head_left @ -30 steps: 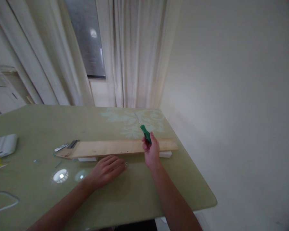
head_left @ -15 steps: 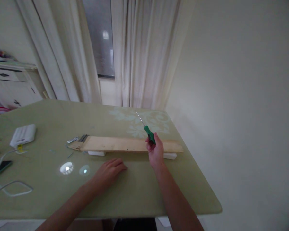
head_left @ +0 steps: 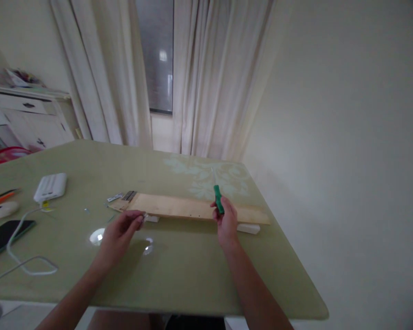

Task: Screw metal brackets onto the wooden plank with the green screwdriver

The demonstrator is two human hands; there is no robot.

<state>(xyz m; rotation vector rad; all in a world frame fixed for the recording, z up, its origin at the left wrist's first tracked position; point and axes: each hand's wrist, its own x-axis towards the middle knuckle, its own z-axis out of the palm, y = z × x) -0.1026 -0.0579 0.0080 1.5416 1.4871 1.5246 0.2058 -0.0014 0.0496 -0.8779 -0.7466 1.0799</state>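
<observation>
My right hand (head_left: 227,225) is wrapped round the green handle of a screwdriver (head_left: 217,195), its thin shaft pointing up and away from me. Under and behind that hand lies a long pale wooden board (head_left: 172,206), with two small dark holes near its front edge. The fingers of my left hand (head_left: 115,236) are pinched together by the board's left part, with a tiny shiny piece at their tips, too small to name. White blocks (head_left: 249,228) show beneath the board. Small metal pieces (head_left: 114,197) lie at its left end.
To the left are a white box-shaped device (head_left: 51,186), a white cable (head_left: 41,273), a dark phone (head_left: 12,234), a round white object (head_left: 4,210) and an orange-and-black tool (head_left: 0,198). Curtains (head_left: 209,91) and a wall (head_left: 347,160) stand beyond the table (head_left: 192,275).
My left hand has lifted off the tabletop and moved left, its fingers now pinched. The screwdriver points more upright in my right hand. The view has turned slightly left.
</observation>
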